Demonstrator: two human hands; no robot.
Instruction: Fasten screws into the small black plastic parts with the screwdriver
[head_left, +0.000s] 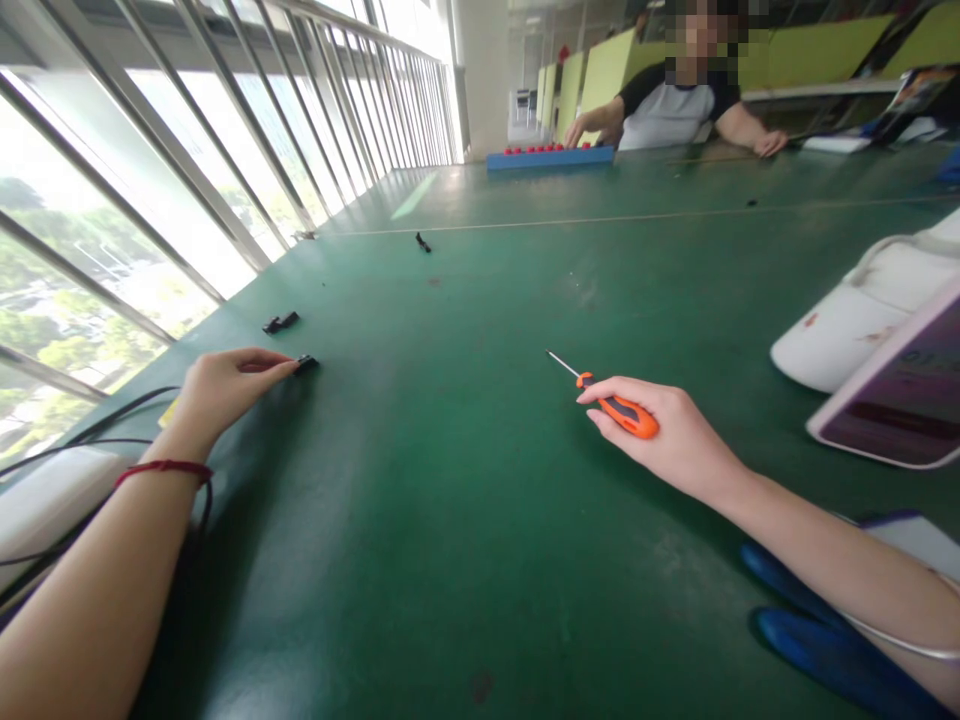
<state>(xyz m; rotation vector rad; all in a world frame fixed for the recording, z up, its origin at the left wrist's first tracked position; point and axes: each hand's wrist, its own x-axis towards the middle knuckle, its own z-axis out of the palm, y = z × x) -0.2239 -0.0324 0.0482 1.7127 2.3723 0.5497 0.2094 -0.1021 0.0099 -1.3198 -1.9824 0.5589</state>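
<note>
My right hand (660, 420) is closed around the orange and dark grey handle of a screwdriver (628, 414), whose thin metal shaft points up and to the left over the green table (450, 480). Over at the left, my left hand (232, 390) pinches a small black part (306, 363) between thumb and fingertips, at the table surface. Just beyond it lies another small black piece (281, 322). Farther back rests a third black piece (423, 242). What exactly these black parts are is too small to tell.
A metal railing (300, 110) runs along the left edge. Cables and a white box (56, 500) lie at lower left. On the right are a white object (847, 310), a pink-framed screen (892, 390) and blue handles (832, 640). Across the table, a person sits by a blue rack (551, 158).
</note>
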